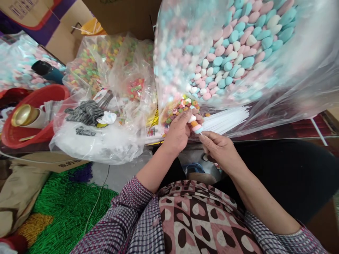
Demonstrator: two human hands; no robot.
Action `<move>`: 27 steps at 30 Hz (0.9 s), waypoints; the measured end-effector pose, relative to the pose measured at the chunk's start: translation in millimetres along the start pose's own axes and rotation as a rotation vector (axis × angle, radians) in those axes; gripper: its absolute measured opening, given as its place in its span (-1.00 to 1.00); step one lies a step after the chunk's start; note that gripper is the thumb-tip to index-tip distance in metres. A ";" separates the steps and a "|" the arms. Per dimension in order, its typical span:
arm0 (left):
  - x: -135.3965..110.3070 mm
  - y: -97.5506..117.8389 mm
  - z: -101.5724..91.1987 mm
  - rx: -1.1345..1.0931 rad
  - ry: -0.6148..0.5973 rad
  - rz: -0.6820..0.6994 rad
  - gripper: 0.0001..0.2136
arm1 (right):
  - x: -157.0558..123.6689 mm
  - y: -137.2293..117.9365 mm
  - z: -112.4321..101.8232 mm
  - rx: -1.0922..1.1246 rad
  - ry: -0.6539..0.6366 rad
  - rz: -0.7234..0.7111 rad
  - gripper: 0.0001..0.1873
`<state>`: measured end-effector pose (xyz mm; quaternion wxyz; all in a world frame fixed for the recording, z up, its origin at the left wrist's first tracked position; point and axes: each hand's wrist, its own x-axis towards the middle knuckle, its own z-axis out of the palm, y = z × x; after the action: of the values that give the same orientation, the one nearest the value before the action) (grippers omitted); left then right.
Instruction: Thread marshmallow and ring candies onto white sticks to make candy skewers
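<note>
A short skewer of soft candies (196, 127) in pink, white, orange and pale blue is held between my two hands. With closed fingers, my left hand (180, 129) grips the candies near the upper end, hiding part of them. My right hand (219, 145) pinches the thin white stick just below the lowest candy. Small colourful ring candies (182, 105) lie in a pile right behind my left fingers. A bundle of white sticks (227, 119) rests to the right of the skewer, beyond my right hand. Behind both hands, a big clear bag holds pink, blue and white marshmallows (225, 67).
Clear bags of colourful gummy candies (96, 65) stand at the back left. Nearer lies a grey striped cloth (86, 113) on a plastic bag. A red basin (59, 94) holds a cup and a gold-coloured bowl. Green stringy material (69, 201) lies below, left of my lap.
</note>
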<state>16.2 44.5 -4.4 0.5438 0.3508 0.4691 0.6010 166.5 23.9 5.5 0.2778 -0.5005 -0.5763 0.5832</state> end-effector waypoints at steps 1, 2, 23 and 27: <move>1.8 1.9 -0.7 -0.016 0.011 0.001 -0.60 | 0.0 0.3 -1.5 -0.009 0.028 -0.012 -0.54; 3.1 3.8 -1.1 -0.030 0.030 0.003 -0.62 | -0.2 0.3 -2.9 -0.021 0.055 -0.020 -0.56; -4.5 15.1 -44.9 1.164 -0.062 0.447 -0.79 | 6.6 0.5 -20.1 0.250 0.207 -0.041 -0.62; -10.8 7.7 -39.0 1.556 -0.156 0.420 -0.84 | 6.3 1.7 -14.8 0.256 0.193 -0.032 -0.63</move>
<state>-20.9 27.0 -8.4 0.0511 0.7503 0.6379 0.1659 178.2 35.1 4.6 0.4027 -0.5056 -0.4759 0.5965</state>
